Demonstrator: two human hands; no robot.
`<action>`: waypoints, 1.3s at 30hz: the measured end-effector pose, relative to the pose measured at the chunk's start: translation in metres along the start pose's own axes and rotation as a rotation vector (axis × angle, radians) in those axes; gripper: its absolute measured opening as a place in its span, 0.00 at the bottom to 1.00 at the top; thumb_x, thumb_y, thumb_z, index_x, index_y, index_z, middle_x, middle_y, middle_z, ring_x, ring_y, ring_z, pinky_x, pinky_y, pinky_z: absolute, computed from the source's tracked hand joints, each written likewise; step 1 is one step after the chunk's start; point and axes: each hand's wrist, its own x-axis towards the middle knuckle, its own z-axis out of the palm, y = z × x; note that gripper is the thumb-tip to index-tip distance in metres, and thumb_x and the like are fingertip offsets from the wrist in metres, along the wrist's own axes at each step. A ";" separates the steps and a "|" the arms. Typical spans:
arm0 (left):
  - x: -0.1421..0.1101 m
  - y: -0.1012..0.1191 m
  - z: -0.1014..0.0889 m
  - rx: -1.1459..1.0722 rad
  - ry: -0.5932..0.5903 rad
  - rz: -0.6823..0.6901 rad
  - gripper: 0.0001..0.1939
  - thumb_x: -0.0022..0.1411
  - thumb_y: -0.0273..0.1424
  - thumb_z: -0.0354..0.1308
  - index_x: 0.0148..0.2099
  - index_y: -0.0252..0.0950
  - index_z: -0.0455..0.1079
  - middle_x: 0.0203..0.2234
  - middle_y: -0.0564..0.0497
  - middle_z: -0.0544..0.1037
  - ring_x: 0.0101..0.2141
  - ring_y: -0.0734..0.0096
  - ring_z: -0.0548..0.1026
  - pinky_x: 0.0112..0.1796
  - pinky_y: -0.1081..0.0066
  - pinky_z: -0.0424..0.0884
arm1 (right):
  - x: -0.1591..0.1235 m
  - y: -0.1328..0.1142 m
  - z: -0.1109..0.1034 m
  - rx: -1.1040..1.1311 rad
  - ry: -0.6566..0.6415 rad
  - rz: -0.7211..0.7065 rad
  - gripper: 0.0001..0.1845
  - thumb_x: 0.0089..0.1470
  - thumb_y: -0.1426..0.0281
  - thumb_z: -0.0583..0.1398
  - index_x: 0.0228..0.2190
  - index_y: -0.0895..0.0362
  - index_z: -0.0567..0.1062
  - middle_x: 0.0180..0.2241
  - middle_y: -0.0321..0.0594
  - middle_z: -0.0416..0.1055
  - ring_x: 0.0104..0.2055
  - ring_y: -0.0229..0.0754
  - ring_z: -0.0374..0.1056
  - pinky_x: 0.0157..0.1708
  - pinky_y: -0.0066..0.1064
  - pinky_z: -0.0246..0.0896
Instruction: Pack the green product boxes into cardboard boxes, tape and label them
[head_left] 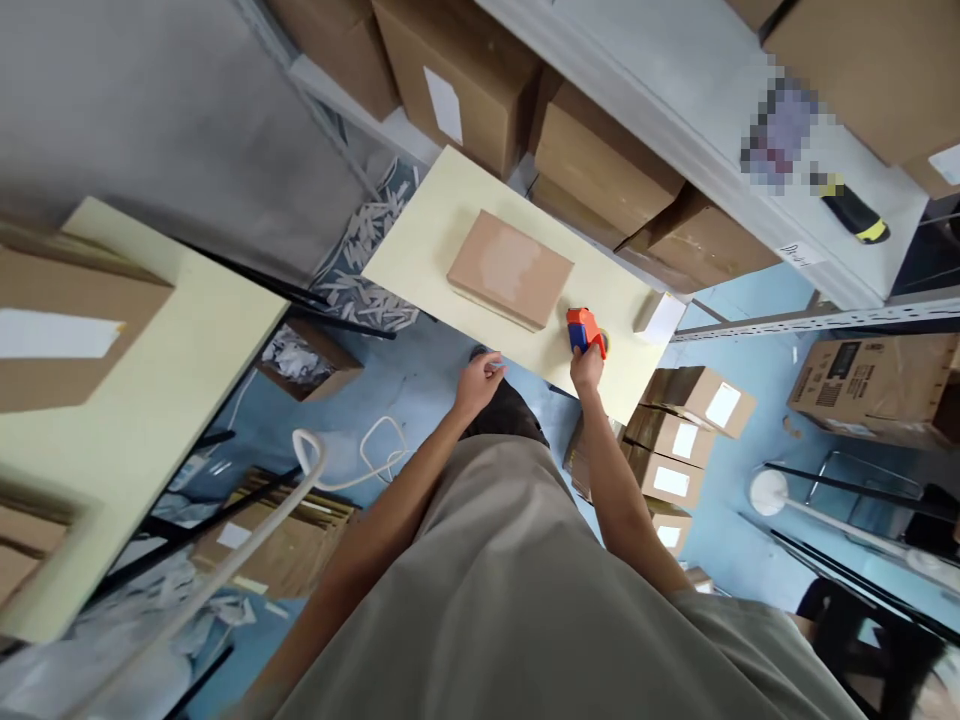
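Observation:
My right hand [587,370] is wrapped round the handle of an orange and blue tape dispenser [586,329] over the pale yellow table [409,240]. A closed brown cardboard box [511,268] lies flat on that table, just left of the dispenser and apart from it. Off the table's near edge, my left hand [480,384] hangs with its fingers curled in towards the thumb. What it holds, if anything, is too small to make out. A small white box [659,316] stands at the table's right end.
Behind the table, large cartons [607,150] fill a metal shelf [660,90], with a black and yellow handled tool [855,210] on its upper board. Another table [225,340] stands left, near a white bent tube [262,530]. Several labelled boxes [679,440] are stacked right.

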 end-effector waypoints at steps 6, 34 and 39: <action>-0.052 0.025 0.027 -0.107 -0.096 0.124 0.13 0.66 0.37 0.68 0.51 0.38 0.81 0.48 0.43 0.87 0.44 0.60 0.85 0.48 0.62 0.82 | -0.095 0.021 0.042 1.127 -0.130 -0.169 0.30 0.61 0.40 0.63 0.40 0.55 0.76 0.39 0.46 0.82 0.44 0.50 0.76 0.49 0.41 0.73; -0.084 0.050 -0.057 -0.529 -0.240 -0.220 0.34 0.53 0.64 0.72 0.43 0.38 0.84 0.41 0.46 0.86 0.44 0.58 0.80 0.44 0.64 0.74 | -0.161 0.031 0.009 0.651 -0.702 -0.550 0.24 0.55 0.49 0.70 0.42 0.53 0.75 0.38 0.40 0.81 0.40 0.49 0.76 0.44 0.40 0.72; -0.085 0.045 -0.055 -0.494 -0.259 -0.198 0.29 0.50 0.58 0.76 0.38 0.38 0.82 0.34 0.49 0.83 0.35 0.66 0.75 0.39 0.67 0.70 | -0.155 0.038 0.003 0.521 -0.682 -0.603 0.20 0.54 0.53 0.67 0.41 0.54 0.75 0.36 0.37 0.77 0.38 0.45 0.70 0.41 0.37 0.67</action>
